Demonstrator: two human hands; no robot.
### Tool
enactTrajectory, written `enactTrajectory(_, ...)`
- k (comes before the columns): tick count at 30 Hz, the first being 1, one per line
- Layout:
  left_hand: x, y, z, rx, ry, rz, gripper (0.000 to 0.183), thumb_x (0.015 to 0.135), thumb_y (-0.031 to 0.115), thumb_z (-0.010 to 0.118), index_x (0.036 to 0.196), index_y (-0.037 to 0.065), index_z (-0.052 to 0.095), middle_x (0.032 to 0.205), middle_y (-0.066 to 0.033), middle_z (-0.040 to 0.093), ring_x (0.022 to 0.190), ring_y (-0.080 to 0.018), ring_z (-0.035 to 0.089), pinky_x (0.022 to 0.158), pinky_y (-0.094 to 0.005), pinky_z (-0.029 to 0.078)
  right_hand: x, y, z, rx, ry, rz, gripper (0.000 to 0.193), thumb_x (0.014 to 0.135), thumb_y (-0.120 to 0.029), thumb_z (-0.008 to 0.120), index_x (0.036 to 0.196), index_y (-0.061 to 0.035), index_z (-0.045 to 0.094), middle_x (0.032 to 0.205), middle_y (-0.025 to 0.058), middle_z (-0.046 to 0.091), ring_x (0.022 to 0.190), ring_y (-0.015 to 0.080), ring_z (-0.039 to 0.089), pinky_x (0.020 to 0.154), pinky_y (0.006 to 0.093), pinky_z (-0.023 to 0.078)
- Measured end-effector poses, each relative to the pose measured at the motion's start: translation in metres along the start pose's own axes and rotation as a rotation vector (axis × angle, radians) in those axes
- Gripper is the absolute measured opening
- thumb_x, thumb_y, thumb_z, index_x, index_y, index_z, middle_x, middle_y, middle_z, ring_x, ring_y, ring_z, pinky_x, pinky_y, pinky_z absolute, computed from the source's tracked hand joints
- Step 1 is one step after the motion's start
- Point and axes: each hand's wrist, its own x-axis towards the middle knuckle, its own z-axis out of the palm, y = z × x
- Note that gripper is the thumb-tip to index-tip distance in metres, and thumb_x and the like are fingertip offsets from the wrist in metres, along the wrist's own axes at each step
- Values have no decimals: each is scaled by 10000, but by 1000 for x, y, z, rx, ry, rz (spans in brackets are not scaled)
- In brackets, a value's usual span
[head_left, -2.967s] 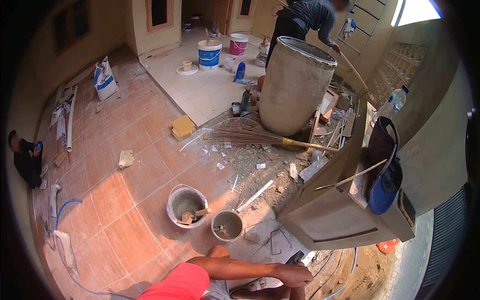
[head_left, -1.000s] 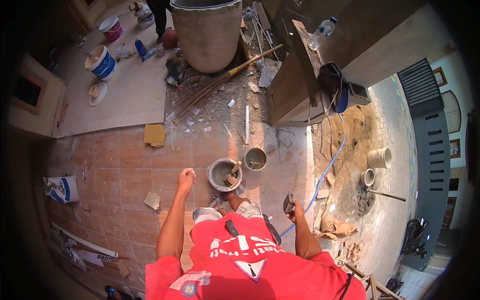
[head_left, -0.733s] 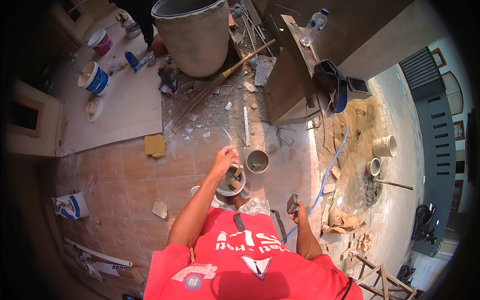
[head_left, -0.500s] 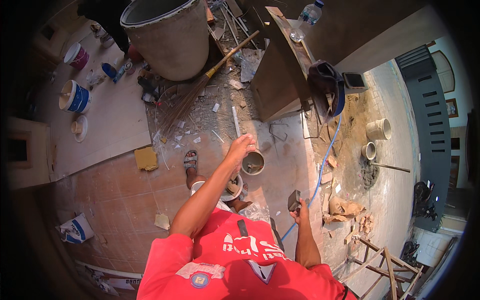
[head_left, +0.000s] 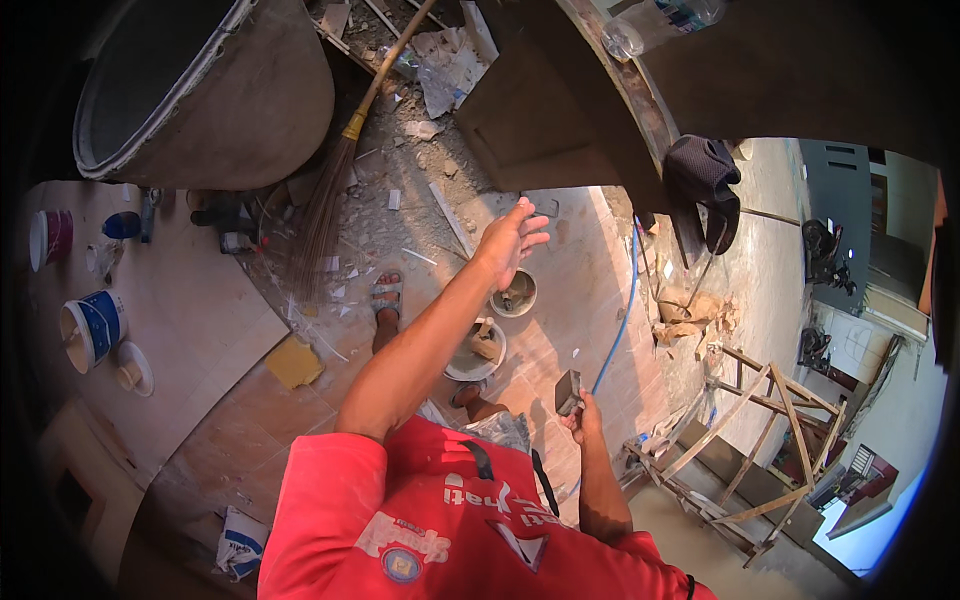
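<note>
Block (head_left: pixel 568 391) in right hand (head_left: pixel 581 415), 5 o'clock off smaller bucket (head_left: pixel 531 300), could drop if grip slackens; I see left hand (head_left: pixel 510 243) spread, empty, 12 o'clock.

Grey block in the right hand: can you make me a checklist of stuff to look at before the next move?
1. Grey block held: ok, the right hand grips it.
2. Left hand free: ok, it looks open and empty.
3. Small bucket upright: ok, it stands on the floor.
4. Ground swept: not ok, white scraps lie near the broom.
5. Blue hose clear of the right hand: cannot tell, the gap isn't clear from above.
</note>
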Motion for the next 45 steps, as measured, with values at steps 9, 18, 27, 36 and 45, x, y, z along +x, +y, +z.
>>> enactTrajectory(9, -29, -24, -74, 241, 68, -203, 471, 1003, 426, 474, 1323, 79, 477, 1215, -112, 637, 1042, -232, 609, 1024, -422, 386, -85, -28, 120, 182, -334, -180, 324, 922, -397, 603, 1098, -125, 599, 937, 36, 700, 762, 175, 669, 622, 328, 531)
enactTrajectory(18, -96, -97, -91, 514, 80, -337, 333, 979, 324, 548, 1206, 81, 566, 1058, -90, 669, 821, -180, 628, 800, -345, 485, -22, 120, 66, 320, -146, 90, 436, 840, -483, 640, 1079, -119, 612, 928, 84, 678, 813, 229, 641, 674, 370, 501)
enactTrajectory(27, -63, -72, -54, 706, 1, -198, 434, 972, 184, 550, 1355, -10, 486, 1049, -97, 672, 857, -134, 603, 803, -291, 477, -35, 167, 89, 494, 59, 163, 554, 833, -446, 665, 1291, -166, 525, 1329, 150, 479, 1081, 280, 534, 787, 458, 489)
enactTrajectory(36, 59, 1, -52, 1229, -156, 1010, 632, 898, 112, 593, 1456, -24, 328, 1408, -282, 355, 1318, -390, 353, 1100, -495, 272, 11, 62, 259, 663, -378, -194, 535, 892, -361, 606, 1350, -117, 481, 1218, 96, 598, 1015, 230, 615, 763, 433, 525)
enactTrajectory(45, 222, 25, -54, 1166, -249, 1862, 816, 932, 381, 586, 1540, 17, 180, 1566, -328, 39, 1447, -518, 5, 1131, -628, 52, 120, 8, 387, 848, -773, -566, 712, 837, -321, 625, 1390, 62, 392, 1292, 181, 569, 1165, 294, 576, 977, 451, 454)
